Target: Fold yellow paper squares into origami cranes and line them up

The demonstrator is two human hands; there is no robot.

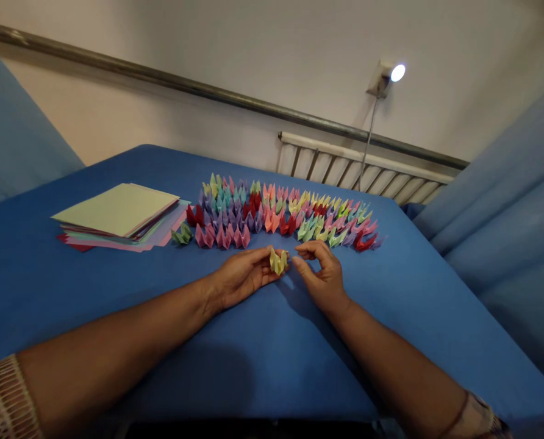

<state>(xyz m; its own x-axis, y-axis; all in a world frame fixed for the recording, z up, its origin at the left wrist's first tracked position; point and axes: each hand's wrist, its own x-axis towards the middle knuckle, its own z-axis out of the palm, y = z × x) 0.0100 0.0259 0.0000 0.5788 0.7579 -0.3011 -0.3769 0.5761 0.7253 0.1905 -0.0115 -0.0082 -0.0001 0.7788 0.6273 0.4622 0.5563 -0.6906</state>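
A small yellow folded paper crane [279, 262] is held at the fingertips of my left hand [247, 274], above the blue table. Its pointed tips stand upward. Just to the right, my right hand [320, 274] has its thumb and forefinger bent and apart, with nothing visible between them and a small gap to the crane. Beyond both hands, several rows of folded paper cranes [272, 221] in pink, purple, red, green, blue and yellow stand close together. A green crane [182, 234] sits at the left end of the nearest row.
A stack of coloured paper sheets [116, 210], pale yellow on top, lies left of the cranes on the blue tabletop [162, 341]. Behind the table are a radiator [331, 161], a wall pipe [208, 91] and a lit plug-in lamp [397, 72]. Blue curtains [519, 201] hang at both sides.
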